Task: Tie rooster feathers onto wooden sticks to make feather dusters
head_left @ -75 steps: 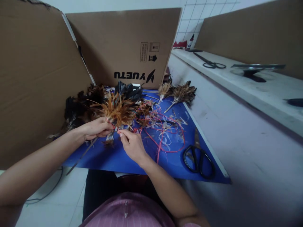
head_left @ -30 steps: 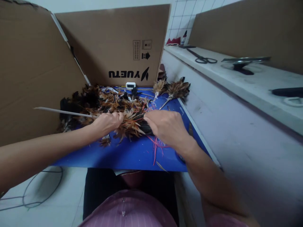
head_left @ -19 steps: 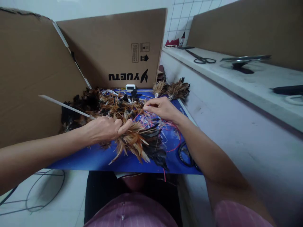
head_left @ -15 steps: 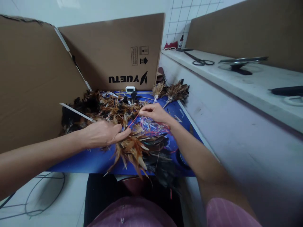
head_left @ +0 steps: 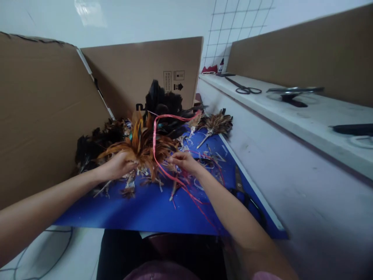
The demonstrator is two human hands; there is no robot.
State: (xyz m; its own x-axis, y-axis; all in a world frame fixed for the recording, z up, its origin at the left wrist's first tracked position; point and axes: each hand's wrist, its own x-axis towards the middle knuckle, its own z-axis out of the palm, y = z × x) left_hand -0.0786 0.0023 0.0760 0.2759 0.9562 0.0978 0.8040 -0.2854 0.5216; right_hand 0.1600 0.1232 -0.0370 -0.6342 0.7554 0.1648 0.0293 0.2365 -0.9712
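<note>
My left hand (head_left: 118, 166) is closed round the base of a bunch of orange, brown and black feathers (head_left: 142, 140) that stands upright over the blue board (head_left: 145, 210). My right hand (head_left: 182, 161) pinches a red string (head_left: 154, 144) close beside the bunch. The string loops up and over the feathers and trails down across the board. A pile of dark loose feathers (head_left: 96, 142) lies just left of the bunch.
Brown cardboard panels (head_left: 43, 105) wall the left and back. Two small tied feather bundles (head_left: 214, 124) lie at the board's far right. Black scissors (head_left: 244, 194) rest by my right forearm. String scraps litter the board. A grey ledge (head_left: 291, 116) with another pair of scissors runs on the right.
The feather bunch has turned from lying flat, tips toward me, to standing upright. My right hand came back from the far feathers to the bunch's base, and the red string now arcs over it.
</note>
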